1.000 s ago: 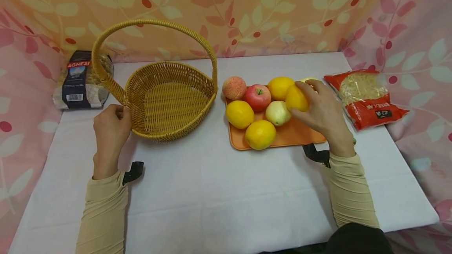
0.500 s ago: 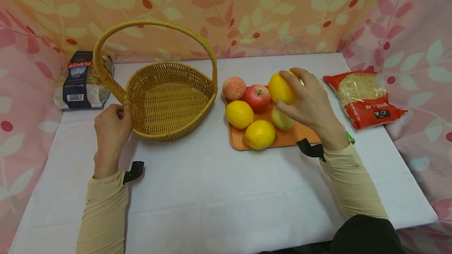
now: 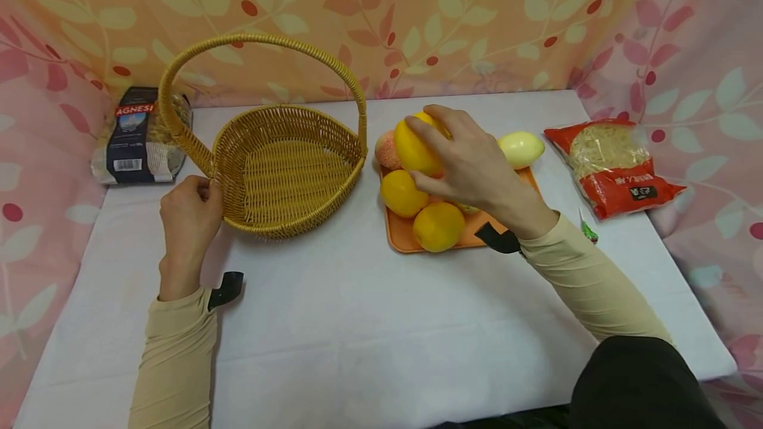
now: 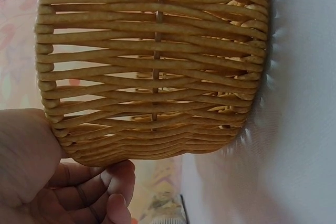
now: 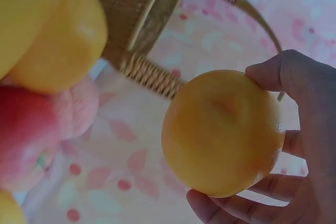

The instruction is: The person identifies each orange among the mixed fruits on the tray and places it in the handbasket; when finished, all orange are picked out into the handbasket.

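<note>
My left hand (image 3: 191, 217) pinches the left rim of the wicker basket (image 3: 286, 217), near the handle base. In the left wrist view its curled fingers (image 4: 123, 179) meet the woven side of the basket. My right hand (image 3: 477, 164) holds a round yellow fruit (image 3: 414, 147) between thumb and fingers, raised above the left part of the orange tray (image 3: 402, 237). The right wrist view shows this fruit (image 5: 223, 135) apart from the others. Under and beside the hand lie a pink peach (image 3: 386, 149), two yellow fruits (image 3: 440, 227) and a red apple (image 5: 23, 135), mostly hidden in the head view.
A pale yellow-green fruit (image 3: 521, 149) lies at the tray's back right corner. A red bag of pasta (image 3: 620, 164) is to its right, with a small green item (image 3: 589, 232) nearby. A dark-labelled pasta bag (image 3: 140, 134) stands behind the basket's left side. Floral cloth (image 3: 381, 18) hangs behind.
My right hand has carried the yellow fruit leftward across the tray, from its right part to above the peach. The left hand and basket have stayed in place.
</note>
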A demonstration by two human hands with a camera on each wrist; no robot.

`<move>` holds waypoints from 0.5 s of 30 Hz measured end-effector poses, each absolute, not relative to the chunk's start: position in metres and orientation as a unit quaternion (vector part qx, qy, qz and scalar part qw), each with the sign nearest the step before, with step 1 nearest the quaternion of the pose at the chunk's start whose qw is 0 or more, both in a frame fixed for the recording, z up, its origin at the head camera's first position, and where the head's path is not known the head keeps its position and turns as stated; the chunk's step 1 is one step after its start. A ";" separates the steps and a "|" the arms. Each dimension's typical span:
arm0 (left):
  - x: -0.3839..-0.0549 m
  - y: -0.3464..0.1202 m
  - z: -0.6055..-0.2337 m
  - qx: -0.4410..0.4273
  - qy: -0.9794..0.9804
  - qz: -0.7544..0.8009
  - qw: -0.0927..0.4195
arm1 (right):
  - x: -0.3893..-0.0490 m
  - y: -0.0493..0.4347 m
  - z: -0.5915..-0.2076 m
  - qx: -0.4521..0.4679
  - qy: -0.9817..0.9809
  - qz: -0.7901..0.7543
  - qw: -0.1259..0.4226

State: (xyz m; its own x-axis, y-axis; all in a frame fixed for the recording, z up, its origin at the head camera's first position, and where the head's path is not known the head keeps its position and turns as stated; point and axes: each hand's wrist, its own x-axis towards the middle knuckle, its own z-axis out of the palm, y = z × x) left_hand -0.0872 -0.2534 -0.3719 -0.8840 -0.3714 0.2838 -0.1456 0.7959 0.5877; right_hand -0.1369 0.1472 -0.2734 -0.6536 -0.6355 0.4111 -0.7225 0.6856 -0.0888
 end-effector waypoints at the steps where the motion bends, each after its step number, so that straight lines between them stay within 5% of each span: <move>1: -0.087 -0.253 -0.372 0.139 -0.927 -0.288 0.196 | -0.136 0.142 -0.272 0.385 -0.898 0.121 0.174; 15: -0.086 -0.253 -0.370 0.140 -0.930 -0.285 0.186 | -0.132 0.081 -0.269 0.445 -0.878 0.085 0.154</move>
